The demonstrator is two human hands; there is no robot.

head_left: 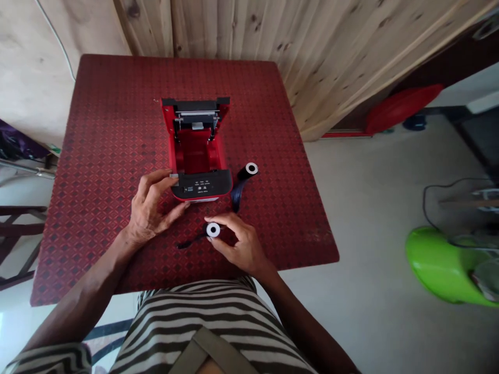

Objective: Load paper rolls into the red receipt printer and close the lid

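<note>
A red and black label printer (pixel 200 186) stands on the table with its lid raised, showing a bare red bay inside. My left hand (pixel 150 208) grips the printer's front left corner, with fingertips at a small grey patch and the thumb along the front edge. In my right hand (pixel 241 241), thumb and forefinger pinch a black ribbon roll (pixel 213 229) with a white core, just in front of the printer. A dark loose strip trails left from it over the table. Right of the printer lies a second black ribbon roll (pixel 249 170), with some dark film hanging off it.
The patterned red table (pixel 273 223) ends close to my body and meets a wooden plank wall (pixel 222 31) at the back. To the left is a dark wooden chair (pixel 19 228). A bright green plastic tub (pixel 440 265) and a dark cable are on the right.
</note>
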